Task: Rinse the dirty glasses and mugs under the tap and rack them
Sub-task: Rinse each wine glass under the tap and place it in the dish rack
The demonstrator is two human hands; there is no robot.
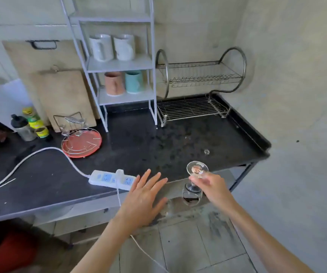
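The dark counter (131,138) fills the middle. At two o'clock stands the wire dish rack (198,79), likely the goal. At six o'clock the left hand (143,196) is spread flat, holding nothing. At five o'clock the right hand (211,188) pinches the stem of an inverted wine glass (195,182), bowl down, probably so it drains.

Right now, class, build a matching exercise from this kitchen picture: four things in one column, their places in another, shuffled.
1 wine glass
2 two white mugs
3 power strip
4 pink and teal cups

a top mug shelf
b near counter edge
c lower shelf
d upside down in right hand

Pairs: 1-d, 2-a, 3-b, 4-c
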